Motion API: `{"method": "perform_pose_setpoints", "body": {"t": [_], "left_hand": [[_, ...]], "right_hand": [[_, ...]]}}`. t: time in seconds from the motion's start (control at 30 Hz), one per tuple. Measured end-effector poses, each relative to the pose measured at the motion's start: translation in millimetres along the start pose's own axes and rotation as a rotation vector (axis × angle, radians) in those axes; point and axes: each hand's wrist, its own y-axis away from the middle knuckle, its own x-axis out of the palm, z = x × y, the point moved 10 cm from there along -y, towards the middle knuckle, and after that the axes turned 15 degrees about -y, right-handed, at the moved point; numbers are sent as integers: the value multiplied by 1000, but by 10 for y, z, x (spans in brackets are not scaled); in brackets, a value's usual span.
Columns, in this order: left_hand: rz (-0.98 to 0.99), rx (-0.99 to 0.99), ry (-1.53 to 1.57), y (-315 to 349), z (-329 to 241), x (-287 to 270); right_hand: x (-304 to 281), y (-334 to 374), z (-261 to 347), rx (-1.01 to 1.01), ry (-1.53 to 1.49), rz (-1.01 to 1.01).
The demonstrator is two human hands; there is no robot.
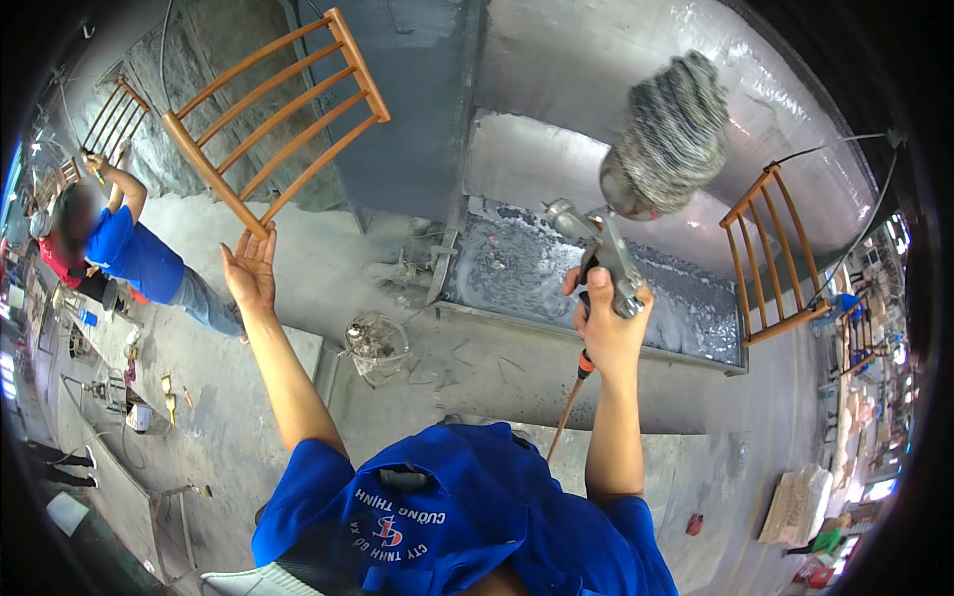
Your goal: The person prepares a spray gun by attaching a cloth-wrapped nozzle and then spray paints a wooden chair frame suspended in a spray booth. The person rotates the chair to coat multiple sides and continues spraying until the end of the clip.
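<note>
A brown slatted wooden chair back hangs in the air at upper left, tilted. My left hand is below its lower corner, palm turned up and fingers stretched out. The fingertips meet the wood there, without visibly wrapping round it. In my right hand is a metal spray gun, its nozzle pointing left. A cup wrapped in grey knitted cloth sits on the gun. From the grip, an air hose with an orange-and-black fitting runs down toward my body.
A metal spray booth with a wet, grey-streaked trough stands ahead. Another slatted chair back hangs at right. A round, residue-covered container is on the floor. At far left a person in blue works near a hanging chair back.
</note>
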Motion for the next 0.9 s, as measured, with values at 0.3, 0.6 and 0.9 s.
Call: {"method": "perform_pose_setpoints", "body": {"t": [0.3,0.6,0.9], "left_hand": [[52,-34,48,230,-8,245],[-4,9,44,232,-79,115],[-10,35,29,301,-103,168]], "right_hand": [[698,-267,155,-158,-156,169],[803,-222,-252,64,-15,226],[1065,-249,-79,-15,-111,260]]}}
